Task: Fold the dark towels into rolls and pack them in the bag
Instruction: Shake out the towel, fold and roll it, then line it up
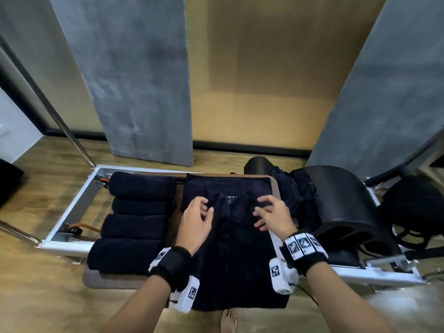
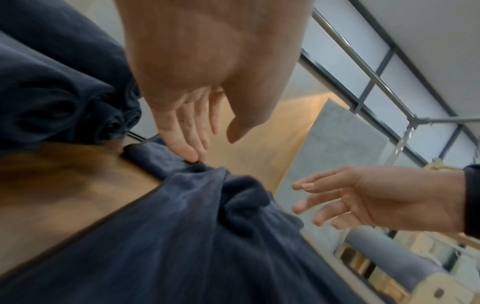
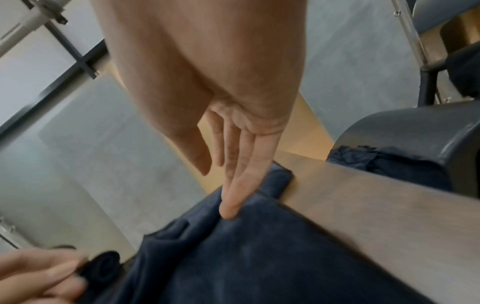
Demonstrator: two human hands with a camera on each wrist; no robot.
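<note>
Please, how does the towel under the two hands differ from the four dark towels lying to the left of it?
The towel under the hands lies spread out and long, bunched at its far end; the four towels at the left are tight finished rolls. The left hand and right hand touch the spread towel; nothing touches the rolls. The rolls lie side by side in a row; the spread towel lies apart. All are the same dark cloth.

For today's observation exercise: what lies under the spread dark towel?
Under the spread dark towel shows a brown wooden board. Its middle is covered.
</note>
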